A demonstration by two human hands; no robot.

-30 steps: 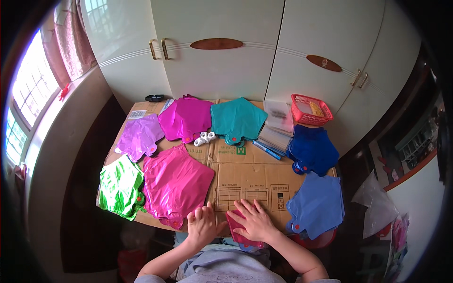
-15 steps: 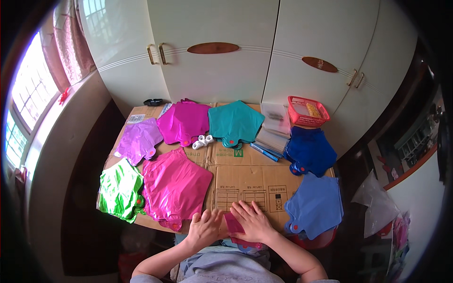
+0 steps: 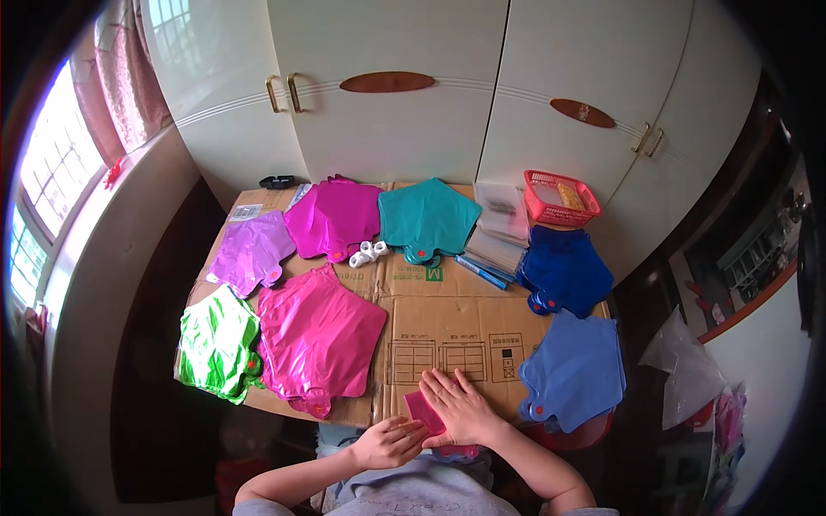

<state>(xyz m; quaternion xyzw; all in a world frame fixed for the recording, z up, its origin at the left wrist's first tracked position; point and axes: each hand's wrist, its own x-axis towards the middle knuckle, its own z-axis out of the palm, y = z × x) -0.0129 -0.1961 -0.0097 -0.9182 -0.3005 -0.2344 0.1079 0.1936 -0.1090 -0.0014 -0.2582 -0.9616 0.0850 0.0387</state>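
A folded piece of pink foil, seemingly a flat foil balloon (image 3: 422,409), lies at the table's near edge. My right hand (image 3: 462,409) presses flat over its right side, fingers stretched out. Close beside it, my left hand (image 3: 389,443) has curled fingers pinching at the foil's near left edge; the fingertips are partly hidden. More pink foil (image 3: 460,451) shows below my right wrist, against my lap. To the left lies a stack of flat pink foil balloons (image 3: 323,340).
Around the cardboard-covered table (image 3: 430,314) lie green (image 3: 217,344), lilac (image 3: 249,249), magenta (image 3: 335,219), teal (image 3: 430,215), dark blue (image 3: 568,271) and light blue foil stacks (image 3: 575,370). White rolls (image 3: 368,254), blue pens (image 3: 482,272), clear bags (image 3: 501,209) and a red basket (image 3: 551,211) stand farther back.
My left hand has moved down and right, its fingers closing at the pink foil's near edge. My right hand stays nearly in place, pressing flat.
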